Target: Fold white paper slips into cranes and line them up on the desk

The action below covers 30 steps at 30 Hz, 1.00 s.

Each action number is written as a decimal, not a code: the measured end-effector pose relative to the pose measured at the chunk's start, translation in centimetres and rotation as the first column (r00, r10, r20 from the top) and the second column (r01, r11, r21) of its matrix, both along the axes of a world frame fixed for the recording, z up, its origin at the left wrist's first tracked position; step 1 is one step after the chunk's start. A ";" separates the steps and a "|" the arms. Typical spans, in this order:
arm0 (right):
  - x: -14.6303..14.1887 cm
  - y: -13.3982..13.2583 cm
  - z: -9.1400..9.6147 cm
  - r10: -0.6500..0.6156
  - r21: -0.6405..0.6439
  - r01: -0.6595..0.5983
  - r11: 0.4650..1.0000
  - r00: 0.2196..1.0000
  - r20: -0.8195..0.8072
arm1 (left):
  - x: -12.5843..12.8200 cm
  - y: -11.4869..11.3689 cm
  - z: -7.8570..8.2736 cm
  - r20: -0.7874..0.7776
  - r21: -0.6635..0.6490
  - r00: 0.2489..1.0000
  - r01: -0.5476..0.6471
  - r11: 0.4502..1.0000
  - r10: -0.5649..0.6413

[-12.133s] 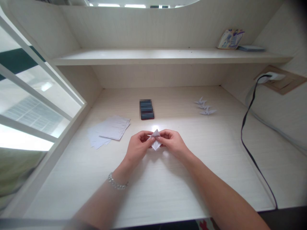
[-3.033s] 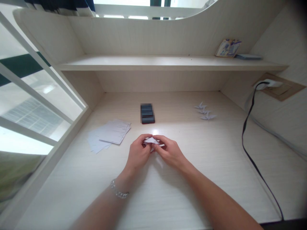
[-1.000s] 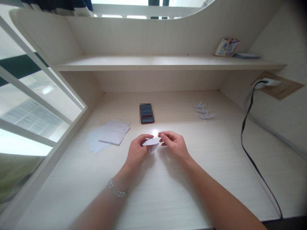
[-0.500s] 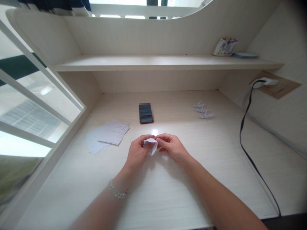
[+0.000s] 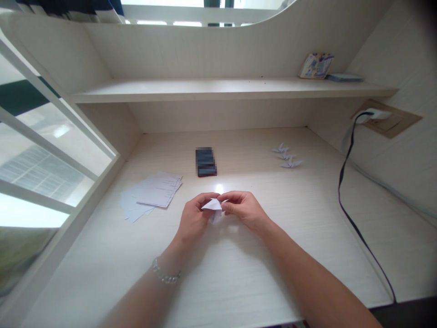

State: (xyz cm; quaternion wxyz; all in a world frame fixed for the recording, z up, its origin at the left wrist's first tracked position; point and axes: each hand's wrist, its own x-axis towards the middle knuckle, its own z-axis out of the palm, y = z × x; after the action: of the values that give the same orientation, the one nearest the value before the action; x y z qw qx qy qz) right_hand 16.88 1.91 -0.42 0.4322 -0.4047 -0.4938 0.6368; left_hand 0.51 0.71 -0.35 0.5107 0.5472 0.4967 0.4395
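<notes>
A small piece of folded white paper [image 5: 214, 206] is held between my two hands, a little above the pale desk. My left hand [image 5: 195, 214] grips its left side, with the fingertips partly hidden behind the paper. With thumb and fingers, my right hand [image 5: 244, 209] pinches the right edge. A pointed flap spreads toward the left, and a narrower part hangs below it. Farther back on the right, several folded paper cranes [image 5: 287, 157] sit in a short row. Loose white paper sheets [image 5: 159, 191] lie overlapping to the left of my hands.
A dark phone-like object [image 5: 205, 162], blurred out, lies beyond my hands. The shelf [image 5: 205, 89] spans the back, bearing a small colourful packet [image 5: 316, 66] and a flat item [image 5: 344, 77]. A black cable [image 5: 344, 200] runs from the wall socket [image 5: 389, 119] down the desk's right side.
The paper's upper flap now lies flatter and points left, covering the left thumb that showed before. Both hands stay in nearly the same place. The whole view has shifted slightly.
</notes>
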 end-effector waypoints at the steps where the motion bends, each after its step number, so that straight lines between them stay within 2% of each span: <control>1: 0.0 0.0 0.1 0.005 0.004 -0.005 1.000 1.000 -0.002 | 0.0 0.0 0.0 0.004 -0.002 1.000 0.001 1.000 -0.001; 14: 0.2 -0.1 0.6 0.005 0.007 -0.005 1.000 1.000 0.005 | 0.2 -0.1 0.6 -0.020 0.089 1.000 -0.009 0.996 0.011; 22: 0.2 0.0 0.6 0.001 0.014 -0.003 1.000 0.997 0.078 | 0.1 -0.3 0.8 -0.140 0.104 0.990 0.035 0.994 -0.020; 30: -0.3 -0.1 0.0 -0.031 0.018 0.030 0.999 0.997 0.076 | 0.1 -0.3 0.8 -0.199 0.135 0.980 0.026 0.990 0.001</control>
State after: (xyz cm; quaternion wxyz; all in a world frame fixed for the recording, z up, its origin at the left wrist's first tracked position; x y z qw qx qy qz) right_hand 16.58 1.83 -0.41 0.4262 -0.4326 -0.5091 0.6099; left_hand 0.60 0.38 0.46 0.4226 0.6252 0.5102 0.4126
